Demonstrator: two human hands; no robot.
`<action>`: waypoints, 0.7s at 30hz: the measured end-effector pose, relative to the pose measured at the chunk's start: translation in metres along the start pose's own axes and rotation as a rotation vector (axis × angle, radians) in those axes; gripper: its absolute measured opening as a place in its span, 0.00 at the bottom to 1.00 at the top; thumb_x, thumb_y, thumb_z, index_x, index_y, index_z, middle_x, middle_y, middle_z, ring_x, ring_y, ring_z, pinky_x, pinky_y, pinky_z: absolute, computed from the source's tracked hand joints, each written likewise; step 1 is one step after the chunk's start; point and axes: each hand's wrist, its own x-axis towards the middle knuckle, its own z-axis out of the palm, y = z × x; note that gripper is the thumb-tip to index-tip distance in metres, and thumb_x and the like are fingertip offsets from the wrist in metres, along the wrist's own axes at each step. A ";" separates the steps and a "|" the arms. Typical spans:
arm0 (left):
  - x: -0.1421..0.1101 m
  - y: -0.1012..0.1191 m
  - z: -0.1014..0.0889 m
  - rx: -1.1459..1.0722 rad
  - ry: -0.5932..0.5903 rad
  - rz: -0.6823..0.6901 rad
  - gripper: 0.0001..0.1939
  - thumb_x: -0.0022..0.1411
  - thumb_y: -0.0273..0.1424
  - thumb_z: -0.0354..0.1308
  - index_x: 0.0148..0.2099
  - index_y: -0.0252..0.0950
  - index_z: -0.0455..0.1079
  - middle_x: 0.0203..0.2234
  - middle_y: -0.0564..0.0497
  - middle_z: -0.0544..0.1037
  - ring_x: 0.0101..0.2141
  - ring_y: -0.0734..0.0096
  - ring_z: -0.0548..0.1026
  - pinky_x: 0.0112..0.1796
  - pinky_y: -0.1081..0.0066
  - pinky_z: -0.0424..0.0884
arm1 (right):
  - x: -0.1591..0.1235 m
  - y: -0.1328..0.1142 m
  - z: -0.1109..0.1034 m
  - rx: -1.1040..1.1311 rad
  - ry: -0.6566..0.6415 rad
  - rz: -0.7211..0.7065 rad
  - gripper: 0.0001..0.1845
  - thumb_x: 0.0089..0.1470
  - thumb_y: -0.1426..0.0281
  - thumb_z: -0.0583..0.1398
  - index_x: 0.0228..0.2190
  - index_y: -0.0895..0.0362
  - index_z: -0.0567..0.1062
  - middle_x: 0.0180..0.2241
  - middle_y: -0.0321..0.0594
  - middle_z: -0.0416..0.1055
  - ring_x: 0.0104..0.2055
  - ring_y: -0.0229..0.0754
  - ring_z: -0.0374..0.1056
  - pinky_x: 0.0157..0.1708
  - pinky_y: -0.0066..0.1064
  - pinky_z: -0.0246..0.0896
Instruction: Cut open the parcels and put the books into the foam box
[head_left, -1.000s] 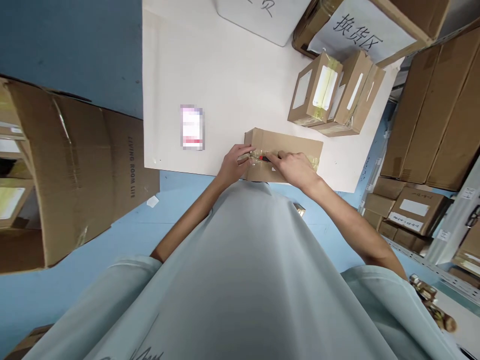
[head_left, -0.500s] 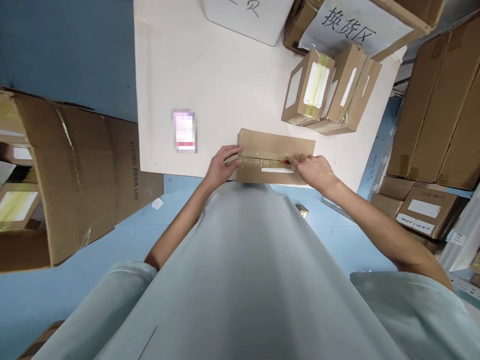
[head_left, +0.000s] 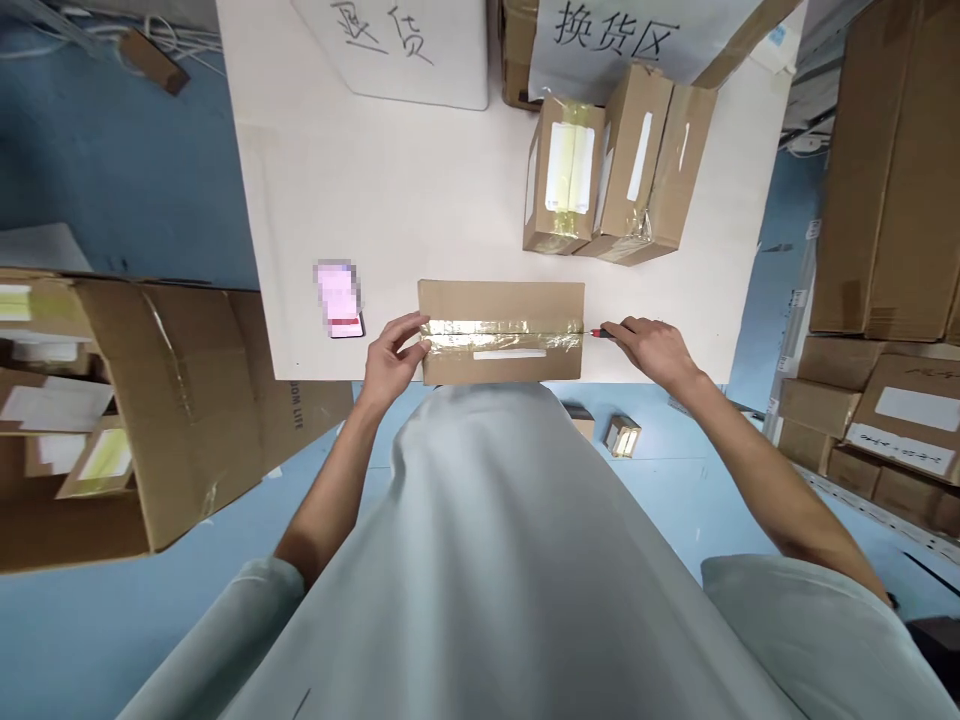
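moved right, just past the box (head_left: 501,301), pinching the red tool (head_left: 598,333) in right fingers (head_left: 619,329); touching the box's left end with left fingers (head_left: 406,324) slightly parted, long axis running between both.

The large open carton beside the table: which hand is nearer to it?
Left. The left hand touches the left end of the taped box, right of the carton; the right hand is farther, past the box's right end.
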 end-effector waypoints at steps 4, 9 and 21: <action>-0.006 0.021 0.023 0.306 0.041 0.197 0.34 0.77 0.58 0.59 0.70 0.39 0.72 0.83 0.33 0.53 0.83 0.32 0.46 0.76 0.27 0.51 | 0.013 0.004 0.051 0.271 0.069 -0.021 0.23 0.79 0.62 0.51 0.62 0.54 0.78 0.57 0.53 0.83 0.54 0.53 0.76 0.52 0.39 0.68; -0.007 0.033 0.071 0.399 0.039 0.250 0.44 0.80 0.57 0.52 0.83 0.34 0.54 0.84 0.30 0.47 0.84 0.42 0.38 0.79 0.31 0.39 | 0.030 -0.020 0.106 0.663 0.165 0.076 0.25 0.77 0.56 0.47 0.61 0.53 0.74 0.62 0.53 0.81 0.61 0.53 0.77 0.60 0.43 0.71; -0.006 -0.008 -0.007 0.382 0.063 0.192 0.45 0.81 0.61 0.46 0.86 0.40 0.51 0.84 0.35 0.49 0.84 0.52 0.45 0.81 0.43 0.43 | 0.053 -0.085 0.136 1.119 0.354 0.378 0.27 0.68 0.43 0.49 0.49 0.51 0.71 0.47 0.48 0.81 0.45 0.47 0.77 0.46 0.36 0.73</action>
